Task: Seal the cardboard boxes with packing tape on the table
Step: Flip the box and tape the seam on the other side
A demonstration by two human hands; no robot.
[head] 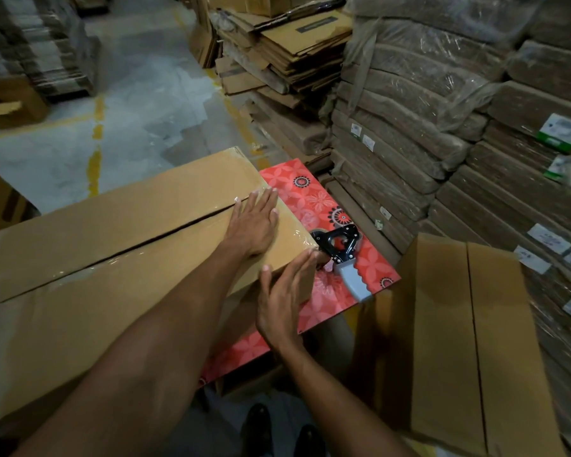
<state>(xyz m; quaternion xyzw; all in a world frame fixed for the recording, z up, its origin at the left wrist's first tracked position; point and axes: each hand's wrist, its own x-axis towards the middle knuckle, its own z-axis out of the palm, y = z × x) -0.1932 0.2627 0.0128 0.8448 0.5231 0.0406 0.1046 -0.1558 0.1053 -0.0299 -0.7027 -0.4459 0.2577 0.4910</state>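
Cardboard box [89, 245] beneath left hand [254, 225], right hand [282, 298] against end

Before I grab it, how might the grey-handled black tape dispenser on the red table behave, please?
The grey-handled black tape dispenser probably grips securely: its handle is ridged. Lying flat on the red floral table, it likely won't roll.
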